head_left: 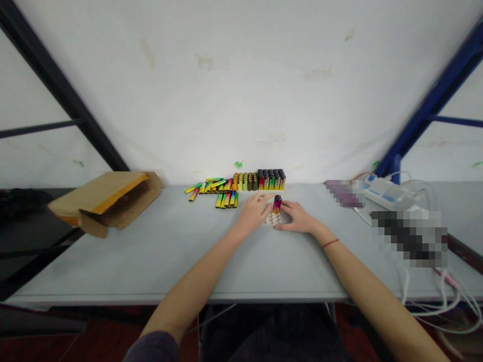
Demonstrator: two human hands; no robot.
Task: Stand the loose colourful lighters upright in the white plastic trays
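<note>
A small white tray with round holes (pixel 272 219) rests on the table between my hands. One pink-purple lighter with an orange lower end and a dark top (pixel 277 204) stands upright in it. My left hand (pixel 253 211) lies over the tray's left side, fingers stretched and apart, its thumb near the lighter. On the right, my right hand (pixel 297 217) curves round the tray's edge, thumb at the front corner and fingertips beside the lighter. Behind them stands a block of lighters with black tops (pixel 271 180), next to rows of yellowish upright pieces (pixel 245 182).
Shiny multicoloured tubes (pixel 226 199) lie piled left of the rows. An opened brown paper package (pixel 109 201) sits at the table's left. To the right are a power strip (pixel 392 196), white cables (pixel 405 284) and blurred-out items. A white wall (pixel 241 100) closes off the back.
</note>
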